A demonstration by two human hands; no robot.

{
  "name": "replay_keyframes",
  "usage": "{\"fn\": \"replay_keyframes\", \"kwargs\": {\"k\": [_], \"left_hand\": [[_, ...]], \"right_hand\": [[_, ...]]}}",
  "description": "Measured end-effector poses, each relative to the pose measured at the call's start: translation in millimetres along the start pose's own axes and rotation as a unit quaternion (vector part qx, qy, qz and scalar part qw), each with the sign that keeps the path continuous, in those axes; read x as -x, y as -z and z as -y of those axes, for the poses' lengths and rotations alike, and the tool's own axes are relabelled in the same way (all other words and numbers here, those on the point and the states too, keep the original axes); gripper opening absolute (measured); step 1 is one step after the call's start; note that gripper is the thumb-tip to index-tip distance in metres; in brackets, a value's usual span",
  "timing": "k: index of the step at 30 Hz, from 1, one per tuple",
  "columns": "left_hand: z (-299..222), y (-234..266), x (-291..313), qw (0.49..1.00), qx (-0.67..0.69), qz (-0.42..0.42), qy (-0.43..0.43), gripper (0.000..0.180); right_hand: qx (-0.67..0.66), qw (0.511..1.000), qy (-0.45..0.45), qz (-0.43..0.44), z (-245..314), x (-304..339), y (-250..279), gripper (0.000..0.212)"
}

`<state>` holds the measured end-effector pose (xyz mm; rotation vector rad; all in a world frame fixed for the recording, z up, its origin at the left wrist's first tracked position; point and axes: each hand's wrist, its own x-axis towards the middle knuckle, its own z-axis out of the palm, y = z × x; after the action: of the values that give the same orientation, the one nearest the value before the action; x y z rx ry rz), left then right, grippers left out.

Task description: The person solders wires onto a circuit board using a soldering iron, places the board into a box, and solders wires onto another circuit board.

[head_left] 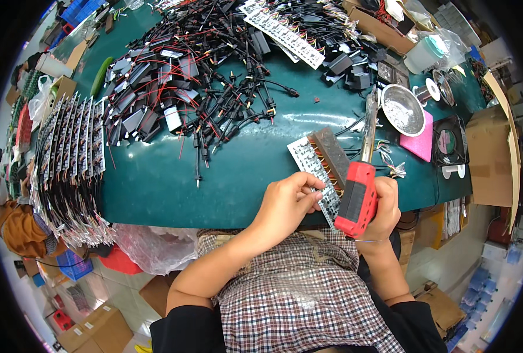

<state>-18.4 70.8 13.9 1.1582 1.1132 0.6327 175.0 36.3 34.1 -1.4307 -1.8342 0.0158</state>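
Note:
My right hand (386, 207) is wrapped round the red and black handle of a soldering gun (358, 197), whose metal barrel points away toward a metal bowl. A pale panel of small circuit boards (302, 154) lies slanted at the table's near edge. Along its right side rests a dark grey bar (331, 154), and short red and yellow wires show between the two. My left hand (286, 203) is over the panel's left side, thumb and fingertips pinched together. Whatever is in that pinch is too small to make out. The gun's handle hides the panel's right part.
Black cables with adapter boxes (173, 76) are heaped across the green table (155, 188). Stacked populated boards with hanging wires (70, 147) stand left, by a cucumber (101, 76). Rightward are a metal bowl (403, 110), a pink pad (417, 136), a fan (450, 141) and cardboard (489, 156).

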Motion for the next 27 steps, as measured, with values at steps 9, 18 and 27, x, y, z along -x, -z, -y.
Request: {"fn": "replay_keyframes", "kwargs": {"k": [9,18,27], "left_hand": [[7.5,4.8,-0.3,0.999,0.042,-0.026,-0.005,0.015],[-10.3,18.1,1.9,0.989,-0.138,-0.024,-0.04,0.016],[-4.5,22.5,-1.7,0.986,-0.145,-0.019,-0.075,0.014]], "right_hand": [[0.0,1.0,-0.016,-0.005,8.3,-8.4,-12.2,0.048],[0.046,0.999,-0.02,0.009,14.1,-5.7,-19.0,0.055],[0.05,0.998,-0.023,0.018,17.1,-8.2,-17.8,0.051]]}}
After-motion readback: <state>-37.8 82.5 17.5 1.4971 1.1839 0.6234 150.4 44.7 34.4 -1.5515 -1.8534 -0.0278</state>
